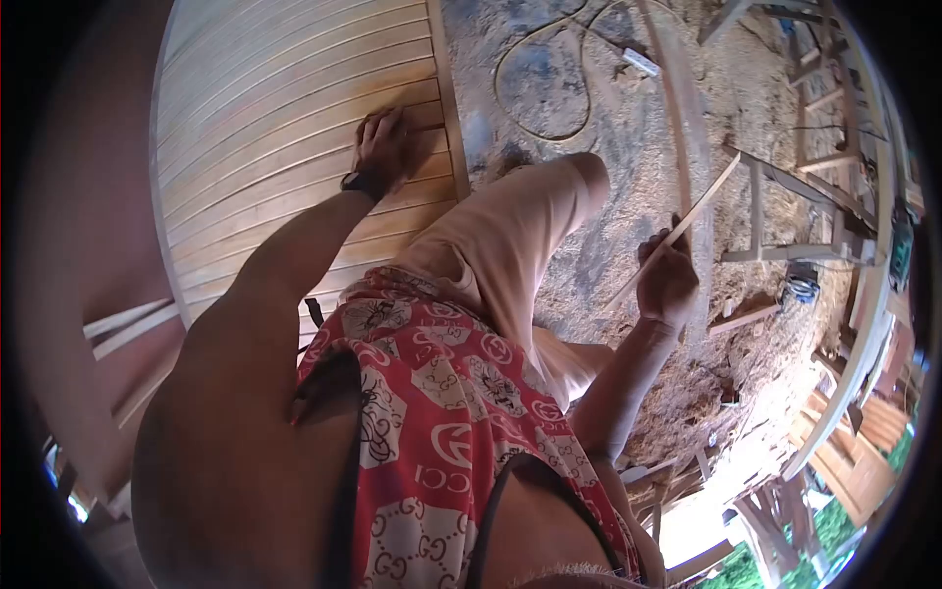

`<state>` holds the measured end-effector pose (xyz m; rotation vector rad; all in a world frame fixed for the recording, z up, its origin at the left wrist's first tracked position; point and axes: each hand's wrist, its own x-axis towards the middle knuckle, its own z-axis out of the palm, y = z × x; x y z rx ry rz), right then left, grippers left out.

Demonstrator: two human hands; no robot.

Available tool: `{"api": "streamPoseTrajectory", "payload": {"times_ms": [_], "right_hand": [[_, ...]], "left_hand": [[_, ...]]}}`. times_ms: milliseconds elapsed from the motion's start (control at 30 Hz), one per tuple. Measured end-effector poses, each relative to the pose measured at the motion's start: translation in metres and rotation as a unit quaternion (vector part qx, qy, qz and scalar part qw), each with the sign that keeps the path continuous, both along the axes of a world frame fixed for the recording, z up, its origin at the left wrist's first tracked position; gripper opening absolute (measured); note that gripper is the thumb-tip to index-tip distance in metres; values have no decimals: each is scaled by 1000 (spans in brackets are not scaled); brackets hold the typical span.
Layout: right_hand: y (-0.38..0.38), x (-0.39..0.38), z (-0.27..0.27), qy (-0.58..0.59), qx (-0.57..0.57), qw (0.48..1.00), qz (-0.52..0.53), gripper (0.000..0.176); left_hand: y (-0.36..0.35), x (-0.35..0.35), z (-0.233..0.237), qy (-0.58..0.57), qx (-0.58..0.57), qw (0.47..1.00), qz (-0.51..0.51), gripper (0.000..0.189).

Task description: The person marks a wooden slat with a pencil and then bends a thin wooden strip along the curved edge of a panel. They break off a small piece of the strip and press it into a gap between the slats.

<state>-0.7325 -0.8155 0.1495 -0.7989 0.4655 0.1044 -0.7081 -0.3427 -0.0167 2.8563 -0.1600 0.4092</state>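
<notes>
My left hand [381, 142], with a dark band at the wrist, rests on a slatted wooden panel [285, 108], close to its edge rail. Its fingers lie slightly bent against the slats and hold nothing that I can see. Off to the right, over the dusty ground, my right hand [669, 278] is closed around a thin, pale wooden strip [708, 194]. The strip slants up and to the right, with one end past my knuckles and the other below the fist. My bent leg lies between the two hands.
A yellowish cable [498, 88] loops on the ground and leads to a white power strip [641, 63]. Wooden frames [756, 211] stand at the right. Sawdust covers the ground [628, 147]. A coil of blue cord [802, 287] lies farther right.
</notes>
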Motion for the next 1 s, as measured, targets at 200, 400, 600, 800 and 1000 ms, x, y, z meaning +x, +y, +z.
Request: {"api": "streamPoseTrajectory", "payload": {"times_ms": [200,400,600,800,1000], "right_hand": [[8,62,23,-75,112,986,95,40],[82,76,-7,-118,-196,938,259,23],[188,100,-69,-243,-262,879,315,21],[254,120,-87,-423,-508,685,306,9],[279,120,-84,-423,-518,670,323,8]], "left_hand": [[-6,-1,14,32,17,999,14,56],[-4,-1,9,37,26,999,5,66],[-5,-5,16,47,-26,999,5,77],[-2,-4,14,53,-62,997,-3,79],[0,-3,6,31,-81,996,10,73]]}}
